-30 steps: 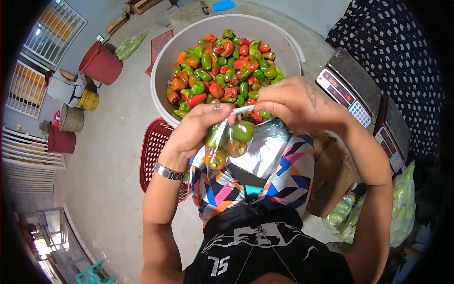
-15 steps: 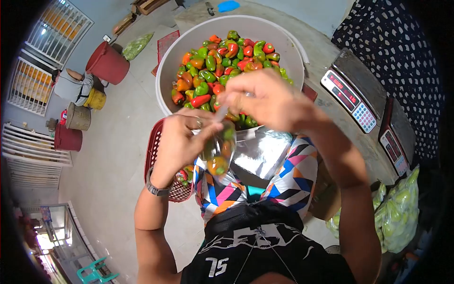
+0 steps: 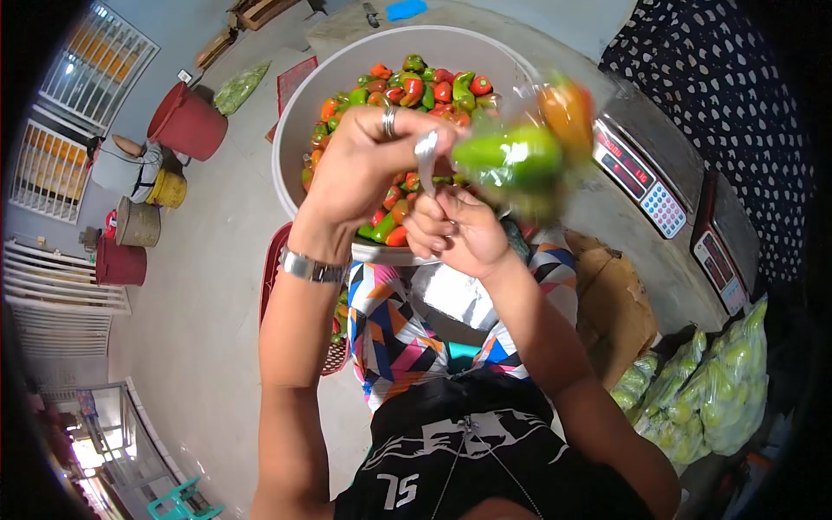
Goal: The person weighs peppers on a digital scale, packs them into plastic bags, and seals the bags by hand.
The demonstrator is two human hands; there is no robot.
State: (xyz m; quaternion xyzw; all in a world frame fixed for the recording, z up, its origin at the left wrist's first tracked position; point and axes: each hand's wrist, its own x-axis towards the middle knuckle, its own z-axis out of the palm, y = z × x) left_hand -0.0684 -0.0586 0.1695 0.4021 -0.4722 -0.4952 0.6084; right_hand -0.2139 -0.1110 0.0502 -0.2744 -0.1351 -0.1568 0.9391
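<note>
A clear plastic bag of peppers, green and orange, is blurred by motion over the right side of the large round tub. My left hand, raised above the tub, pinches the gathered neck of the bag. Just below it, my right hand has its fingers curled round the twisted end of the plastic, which stretches between both hands. Many red, green and orange peppers lie in the tub beneath. A silvery plastic sheet rests between my legs.
Two digital scales stand at the right, with bags of green produce below them. A red perforated basket is beside my left leg. Red buckets and a yellow bucket stand at the far left.
The bag of peppers has swung from below my hands up and to the right. My left hand has risen over the tub, while my right hand has dropped below it.
</note>
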